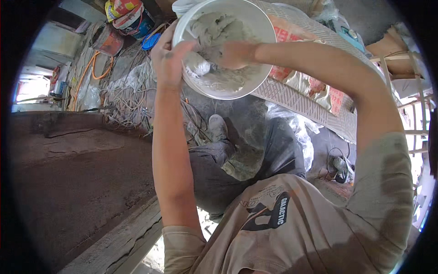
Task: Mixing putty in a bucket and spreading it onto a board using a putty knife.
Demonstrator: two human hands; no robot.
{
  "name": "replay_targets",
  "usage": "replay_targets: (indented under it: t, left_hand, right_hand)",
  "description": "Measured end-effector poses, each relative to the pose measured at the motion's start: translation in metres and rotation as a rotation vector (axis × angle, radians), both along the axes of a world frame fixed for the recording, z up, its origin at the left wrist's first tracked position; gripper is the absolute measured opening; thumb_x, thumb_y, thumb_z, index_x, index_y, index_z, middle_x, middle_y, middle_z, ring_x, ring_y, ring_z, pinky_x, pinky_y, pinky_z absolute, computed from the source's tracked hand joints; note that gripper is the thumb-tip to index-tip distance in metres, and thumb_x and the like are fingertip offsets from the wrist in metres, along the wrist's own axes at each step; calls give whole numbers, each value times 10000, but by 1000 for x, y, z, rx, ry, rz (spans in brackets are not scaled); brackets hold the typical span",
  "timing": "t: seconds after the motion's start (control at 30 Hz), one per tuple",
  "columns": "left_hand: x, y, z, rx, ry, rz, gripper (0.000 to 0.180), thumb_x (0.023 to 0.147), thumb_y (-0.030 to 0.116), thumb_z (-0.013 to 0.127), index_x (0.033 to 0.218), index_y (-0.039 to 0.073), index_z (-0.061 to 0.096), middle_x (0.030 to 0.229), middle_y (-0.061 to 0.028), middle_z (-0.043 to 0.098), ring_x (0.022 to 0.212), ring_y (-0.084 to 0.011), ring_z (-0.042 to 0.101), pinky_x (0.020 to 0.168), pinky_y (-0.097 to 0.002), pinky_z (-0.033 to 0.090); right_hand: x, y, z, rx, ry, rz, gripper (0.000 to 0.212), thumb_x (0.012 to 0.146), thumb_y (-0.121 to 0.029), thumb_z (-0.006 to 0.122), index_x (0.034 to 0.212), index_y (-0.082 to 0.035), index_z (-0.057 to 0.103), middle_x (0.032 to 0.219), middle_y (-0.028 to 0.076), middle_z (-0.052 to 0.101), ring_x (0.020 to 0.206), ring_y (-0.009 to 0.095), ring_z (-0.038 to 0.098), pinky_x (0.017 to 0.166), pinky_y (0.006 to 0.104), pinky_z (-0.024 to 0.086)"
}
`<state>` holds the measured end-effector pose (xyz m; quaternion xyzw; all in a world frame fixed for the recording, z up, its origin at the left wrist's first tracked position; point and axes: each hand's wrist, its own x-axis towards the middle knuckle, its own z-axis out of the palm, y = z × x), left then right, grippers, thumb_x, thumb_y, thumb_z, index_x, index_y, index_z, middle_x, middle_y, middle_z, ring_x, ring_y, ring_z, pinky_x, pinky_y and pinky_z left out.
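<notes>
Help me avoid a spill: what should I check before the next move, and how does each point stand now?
1. White bucket gripped at the rim by the left hand: ok.
2. Grip of the right hand inside the bucket: cannot tell, blurred.
3. Surface of the gray mix smooth: not ok, lumpy.
4. Support beneath the bucket: cannot tell, hidden.
5. Area left of the shoe tidy: not ok, tangled cords lie there.

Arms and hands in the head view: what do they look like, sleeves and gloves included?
Short greyish-beige sleeves leave both forearms bare. The left hand is ungloved, with a dark smudge near the thumb. The right hand is blurred but looks ungloved too.
</notes>
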<state>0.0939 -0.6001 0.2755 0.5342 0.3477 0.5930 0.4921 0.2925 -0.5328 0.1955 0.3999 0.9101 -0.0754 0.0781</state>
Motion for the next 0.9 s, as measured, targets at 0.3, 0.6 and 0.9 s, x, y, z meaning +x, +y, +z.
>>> replay_targets:
  t: [0.3,0.6,0.9]
  left_hand:
    - [24,-20,-4,43,-8,76,652,736,-11,740,1367,-87,599,1240,-93,671,1072,-185,651,968,-293,492]
    - [29,-14,-3,125,59,103,582,848,37,695,1407,-74,575,1285,-138,670,1131,-216,657,994,-319,499]
    - [7,11,-4,-30,-73,238,502,920,152,755,1359,-52,621,1222,-112,698,1060,-197,671,943,-329,522]
  right_hand:
    - [-4,-66,42,-933,711,-694,429,933,-428,583,1002,-16,685,724,66,603,514,221,511,451,366,413]
    - [-5,-65,18,-1123,1086,-807,376,961,-366,606,1098,-23,676,755,85,629,529,171,537,448,355,436]
    - [56,-83,92,-809,917,-786,406,1029,-421,589,1119,-38,688,811,9,626,540,109,554,440,278,430]
